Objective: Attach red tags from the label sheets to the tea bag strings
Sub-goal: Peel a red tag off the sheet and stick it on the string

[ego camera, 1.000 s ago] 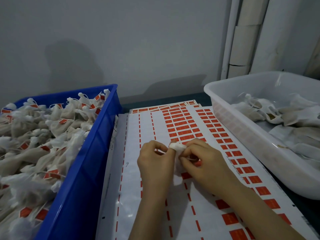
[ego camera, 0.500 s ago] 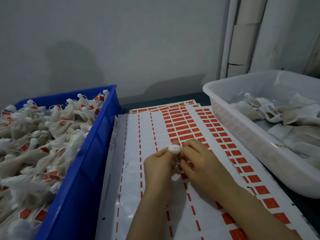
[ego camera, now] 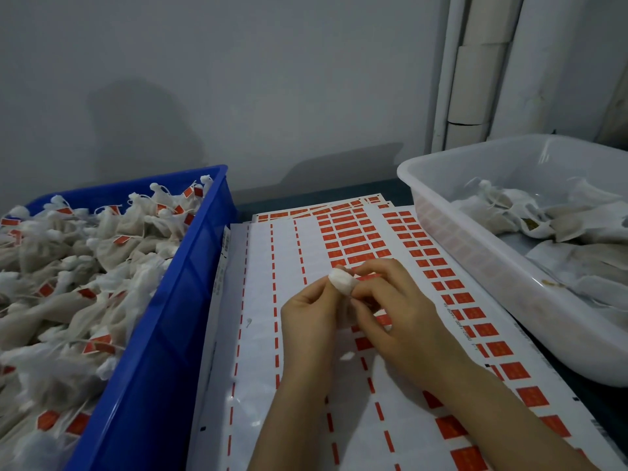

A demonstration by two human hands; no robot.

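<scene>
White bag (ego camera: 343, 281): frame centre, pinched between both hands.
Left hand (ego camera: 311, 317), right hand (ego camera: 396, 309): together, clamped on it.
String: hidden.

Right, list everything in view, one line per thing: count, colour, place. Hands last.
blue bin: one, blue, left side.
tagged tea bags: a heap, too many to count, white with red tags, in the blue bin.
label sheets: a stack, exact count unclear, white with red tags, centre.
white tub: one, translucent white, right side.
untagged tea bags: several, off-white, in the white tub.
wall: grey, behind.
left hand: one, over the sheets, fingertip wrapped in white.
right hand: one, touching the left.
</scene>
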